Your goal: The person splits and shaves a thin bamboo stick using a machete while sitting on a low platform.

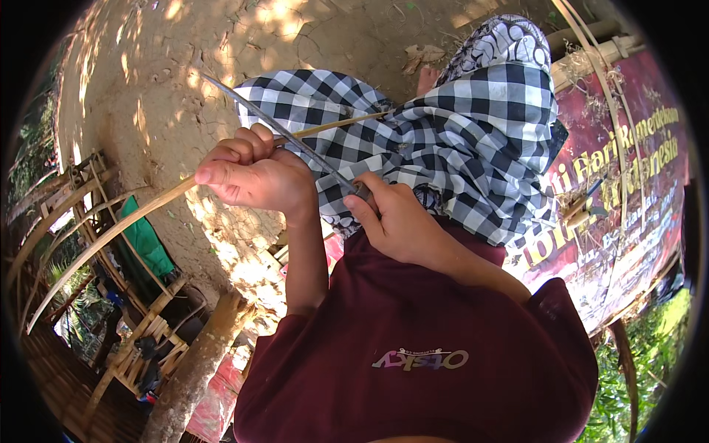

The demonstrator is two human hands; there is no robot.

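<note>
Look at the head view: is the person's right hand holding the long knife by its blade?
No. The right hand grips the knife at its handle end, while the left hand holds the thin bamboo strip.

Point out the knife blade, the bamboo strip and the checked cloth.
knife blade point(277, 127): head view, on the flat of the metal, midway along.
bamboo strip point(111, 235): head view, on the long bare stretch left of the left hand.
checked cloth point(473, 140): head view, on the black-and-white fabric over the lap.
</note>
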